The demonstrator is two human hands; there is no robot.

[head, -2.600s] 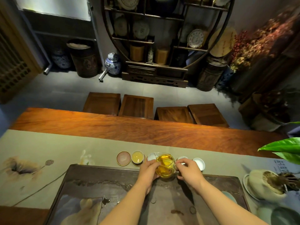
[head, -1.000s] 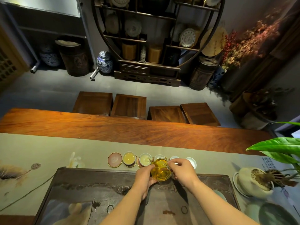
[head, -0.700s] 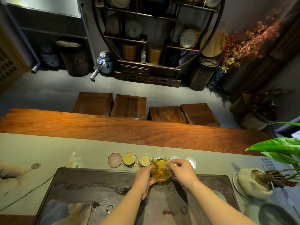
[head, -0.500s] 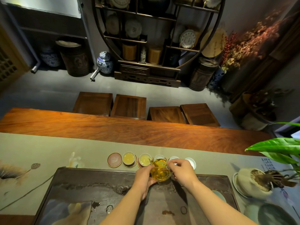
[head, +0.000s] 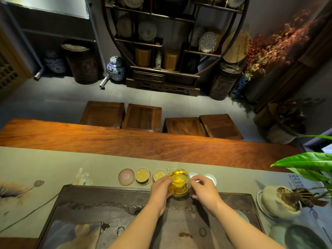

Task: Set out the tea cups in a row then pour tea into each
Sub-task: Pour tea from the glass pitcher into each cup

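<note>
Head view: a glass pitcher point(head: 178, 184) of amber tea sits between both hands at the far edge of the dark tea tray point(head: 111, 207). The left hand point(head: 160, 188) cups its left side, fingers curled against the glass; the right hand point(head: 203, 191) pinches its handle side. Two filled cups point(head: 142, 174) point(head: 159, 174) stand just left on the table runner point(head: 53, 168); two empty white cups point(head: 210, 177) peek out just right.

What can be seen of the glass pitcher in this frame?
The glass pitcher is clear and rounded, with a spout at its upper left rim, and holds amber tea to well over half. It is upright above the dark tea tray's far edge. The left hand cups its side; the right hand grips its right side.
</note>
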